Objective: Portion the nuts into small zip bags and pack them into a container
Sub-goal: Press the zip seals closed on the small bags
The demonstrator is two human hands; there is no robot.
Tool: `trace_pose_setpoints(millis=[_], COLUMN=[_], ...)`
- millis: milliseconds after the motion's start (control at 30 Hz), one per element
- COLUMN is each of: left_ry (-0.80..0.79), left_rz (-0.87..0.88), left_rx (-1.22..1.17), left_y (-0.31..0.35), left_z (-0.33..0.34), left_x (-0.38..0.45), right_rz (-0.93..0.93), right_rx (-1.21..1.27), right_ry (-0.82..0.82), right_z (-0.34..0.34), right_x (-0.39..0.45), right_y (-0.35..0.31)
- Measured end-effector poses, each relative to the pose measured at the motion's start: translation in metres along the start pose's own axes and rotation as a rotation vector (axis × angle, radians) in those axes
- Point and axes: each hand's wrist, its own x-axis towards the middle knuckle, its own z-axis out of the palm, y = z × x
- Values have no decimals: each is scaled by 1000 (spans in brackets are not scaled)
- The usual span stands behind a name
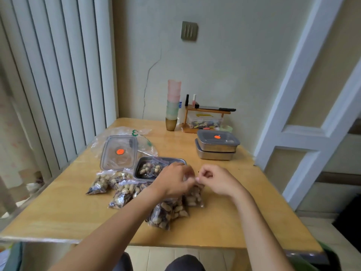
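Observation:
My left hand (175, 179) and my right hand (212, 178) meet over the top of a small zip bag of nuts (194, 196) and both pinch its upper edge. More filled bags (168, 212) lie just below it toward me. Several other filled bags (115, 185) lie to the left. Behind my left hand stands an open steel container (141, 163) with a bag of nuts inside. Its clear lid (118, 152) with an orange sticker lies to the left of it.
A large clear plastic bag (144, 133) lies under the lid. Two stacked steel containers (216, 146) sit at the right back. A stack of cups (172, 105) and a small wooden shelf (207, 116) with a knife stand by the wall.

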Motion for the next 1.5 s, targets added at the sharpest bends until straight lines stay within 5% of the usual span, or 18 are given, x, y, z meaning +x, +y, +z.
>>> trace_pose_setpoints(millis=[167, 267, 467, 700, 1000, 1167, 1267, 1400, 1500], left_ry=[140, 239, 311, 101, -42, 103, 147, 6, 1], left_rz=[-132, -221, -324, -164, -86, -53, 32, 26, 5], left_rx=[-369, -447, -86, 287, 312, 223, 156, 149, 194], left_y=[-6, -23, -65, -93, -102, -95, -71, -43, -32], left_z=[-18, -26, -18, -8, -9, -13, -11, 0, 5], left_x=[2, 6, 15, 16, 23, 12, 7, 4, 1], right_rz=[-71, -35, 70, -70, -132, -94, 41, 332, 350], right_rx=[206, 217, 32, -412, -395, -261, -255, -209, 24], right_ry=[202, 156, 206, 283, 107, 187, 277, 55, -10], right_z=[3, 20, 61, 87, 87, 73, 58, 49, 55], right_x=[14, 33, 80, 94, 96, 81, 66, 47, 29], right_y=[-25, -38, -50, -50, -43, -44, -35, -13, -4])
